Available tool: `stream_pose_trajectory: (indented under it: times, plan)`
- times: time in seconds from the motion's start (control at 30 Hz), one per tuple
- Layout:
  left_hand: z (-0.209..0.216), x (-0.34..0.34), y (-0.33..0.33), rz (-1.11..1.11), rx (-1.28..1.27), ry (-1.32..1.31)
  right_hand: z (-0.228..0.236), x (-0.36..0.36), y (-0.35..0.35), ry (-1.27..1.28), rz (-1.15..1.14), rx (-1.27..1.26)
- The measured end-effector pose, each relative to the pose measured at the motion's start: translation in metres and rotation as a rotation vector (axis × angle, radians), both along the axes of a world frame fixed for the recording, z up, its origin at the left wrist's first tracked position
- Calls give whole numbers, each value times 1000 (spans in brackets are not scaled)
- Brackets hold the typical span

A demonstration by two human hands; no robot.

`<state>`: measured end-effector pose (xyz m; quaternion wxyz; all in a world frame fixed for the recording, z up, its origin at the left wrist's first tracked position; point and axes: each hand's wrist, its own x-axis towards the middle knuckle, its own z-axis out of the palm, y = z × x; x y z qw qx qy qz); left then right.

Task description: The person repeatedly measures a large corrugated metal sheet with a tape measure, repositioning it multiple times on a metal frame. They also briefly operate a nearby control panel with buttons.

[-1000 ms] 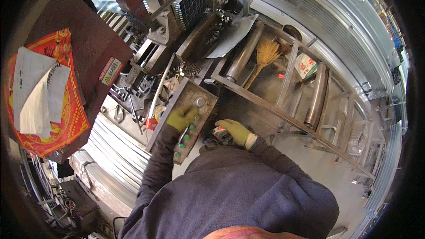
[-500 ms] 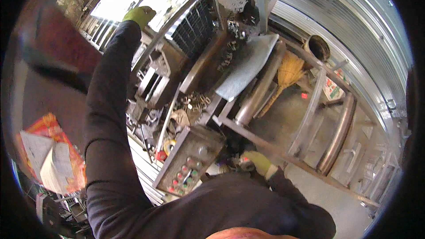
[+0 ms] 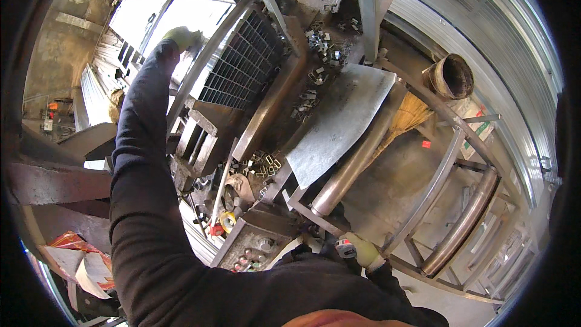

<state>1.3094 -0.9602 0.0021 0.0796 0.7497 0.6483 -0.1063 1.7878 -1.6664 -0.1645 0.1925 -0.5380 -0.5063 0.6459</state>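
Note:
My left hand (image 3: 183, 37), in a yellow-green glove, reaches far forward to a bright, glaring flat metal surface (image 3: 206, 15). It is close to a long curved metal bar (image 3: 209, 54) along a dark slotted grille (image 3: 239, 60); glare washes out its fingers. Down near my body, my right hand (image 3: 367, 252), gloved alike, is closed around a tape measure (image 3: 346, 248) with a grey and red case. A control box (image 3: 257, 239) with red and green buttons stands left of that hand.
A grey metal sheet (image 3: 345, 121) lies beside a steel roller (image 3: 351, 163) on a frame (image 3: 423, 218). Behind are a straw broom (image 3: 408, 115) and a bucket (image 3: 451, 77). Small metal offcuts (image 3: 311, 97) litter the machine bed. An open paper booklet (image 3: 78, 266) sits at left.
The view has shifted, so the frame and sheet appear larger and the booklet lower. My left hand has moved a little further left over the bright surface. The tape measure stays in my right hand.

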Motion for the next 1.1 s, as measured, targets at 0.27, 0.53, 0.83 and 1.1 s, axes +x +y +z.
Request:
stream_pose_trajectory:
  times: [0.27,0.53,0.83,1.1]
  plan:
    - [-50,-66,36,19,-10,-201,6,-9,26,288,-350,-538]
    - [42,9,-42,-19,239,-59,-5,0,13,51,-49,-3]
    - [135,105,-449,-238,285,-618,17,-48,20,149,492,281]
    - [1,101,-814,338,-163,-988,62,-139,-23,195,793,546]
